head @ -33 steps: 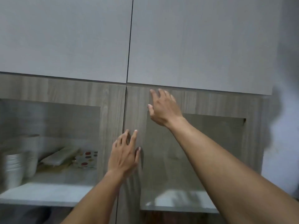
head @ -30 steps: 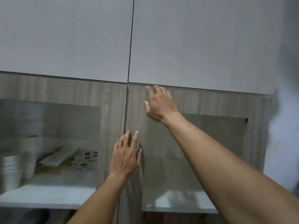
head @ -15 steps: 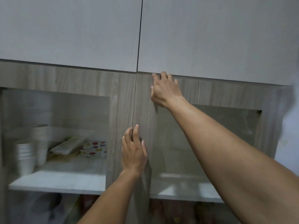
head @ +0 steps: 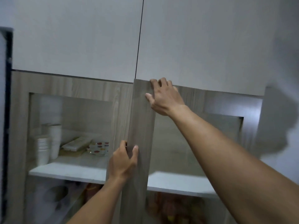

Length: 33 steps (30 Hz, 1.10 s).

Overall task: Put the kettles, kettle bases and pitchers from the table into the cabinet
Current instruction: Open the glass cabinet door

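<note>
Two hands: left hand [head: 122,164], right hand [head: 163,97]. Two plain white upper doors [head: 77,38]. Two wood-grain, glass-paned cabinet doors: left door [head: 119,110], right door [head: 142,126]. One white shelf [head: 68,171] behind the glass, bearing two stacks of white cups [head: 42,149], one white tray [head: 76,143] and one dotted plate [head: 99,147]; items below are too blurred to count.

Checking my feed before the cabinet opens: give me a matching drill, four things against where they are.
1 left hand
2 right hand
3 stacked white cups
4 dotted plate

A top edge of the right door
B far left of the left shelf
C inner edge of the right door, lower down
D left shelf, near the centre

Pairs: 1-C, 2-A, 3-B, 4-D
</note>
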Each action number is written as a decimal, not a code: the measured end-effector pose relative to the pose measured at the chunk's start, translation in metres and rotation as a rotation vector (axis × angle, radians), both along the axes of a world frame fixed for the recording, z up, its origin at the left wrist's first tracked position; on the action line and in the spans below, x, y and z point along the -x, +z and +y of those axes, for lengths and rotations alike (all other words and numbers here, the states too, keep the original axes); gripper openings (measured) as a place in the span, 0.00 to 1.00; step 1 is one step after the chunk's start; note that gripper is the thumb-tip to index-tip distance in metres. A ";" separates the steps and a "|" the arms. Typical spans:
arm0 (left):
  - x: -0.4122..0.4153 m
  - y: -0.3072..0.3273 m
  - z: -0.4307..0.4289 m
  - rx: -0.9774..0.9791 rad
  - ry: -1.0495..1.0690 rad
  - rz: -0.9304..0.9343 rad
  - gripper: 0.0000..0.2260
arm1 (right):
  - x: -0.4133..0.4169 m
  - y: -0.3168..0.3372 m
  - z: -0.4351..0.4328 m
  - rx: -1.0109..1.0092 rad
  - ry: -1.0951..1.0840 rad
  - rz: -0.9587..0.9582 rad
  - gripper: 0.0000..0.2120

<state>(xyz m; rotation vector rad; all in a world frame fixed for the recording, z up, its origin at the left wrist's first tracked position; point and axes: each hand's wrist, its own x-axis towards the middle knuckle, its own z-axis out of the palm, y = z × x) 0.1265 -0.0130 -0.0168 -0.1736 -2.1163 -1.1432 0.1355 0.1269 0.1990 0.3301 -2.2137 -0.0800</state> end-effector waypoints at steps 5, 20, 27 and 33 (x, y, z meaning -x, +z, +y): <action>-0.047 0.005 -0.002 0.058 -0.014 0.074 0.15 | -0.065 0.001 0.008 0.035 0.027 -0.020 0.29; -0.217 -0.001 0.040 0.262 -0.477 0.353 0.15 | -0.266 0.011 0.033 0.327 -0.103 -0.060 0.29; -0.293 0.011 0.112 0.333 -0.765 0.445 0.12 | -0.366 0.006 0.081 0.312 -0.215 0.067 0.23; -0.335 0.017 0.193 0.328 -0.861 0.311 0.38 | -0.430 0.008 0.132 0.141 -0.484 0.085 0.21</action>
